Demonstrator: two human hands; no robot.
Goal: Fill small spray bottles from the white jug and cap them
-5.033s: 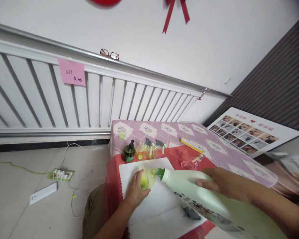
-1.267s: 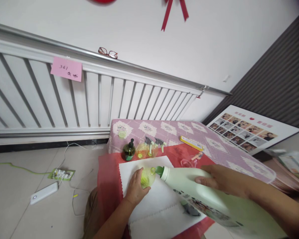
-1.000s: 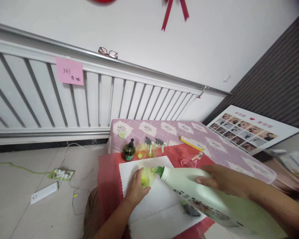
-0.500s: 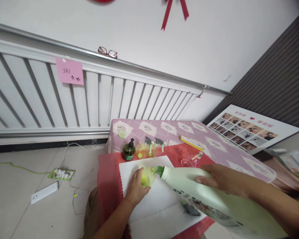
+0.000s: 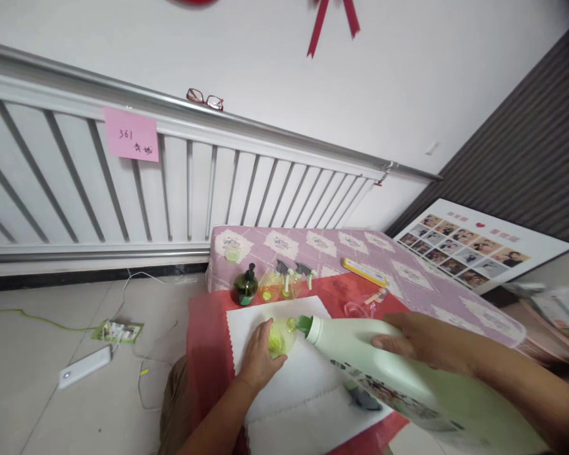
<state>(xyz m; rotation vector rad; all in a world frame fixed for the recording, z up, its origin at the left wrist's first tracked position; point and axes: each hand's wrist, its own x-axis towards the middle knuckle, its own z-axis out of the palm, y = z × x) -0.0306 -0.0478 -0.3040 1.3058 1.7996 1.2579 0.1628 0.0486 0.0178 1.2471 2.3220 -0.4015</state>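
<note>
My left hand is wrapped round a small clear spray bottle with yellow-green liquid in it; its sprayer top is off. My right hand grips a large pale green jug, tipped on its side. The jug's green spout meets the mouth of the small bottle, and I cannot tell whether they touch. Under both lies a white cloth with scalloped edges. A dark grey trigger sprayer head rests on the cloth, partly behind the jug.
A dark green pump bottle and two spray bottles stand behind the white cloth, on red cloth. A yellow box lies farther right. Left on the floor are a power strip and a white power bank.
Almost nothing differs. Both hands keep their hold, and the jug stays tilted at the small bottle's mouth.
</note>
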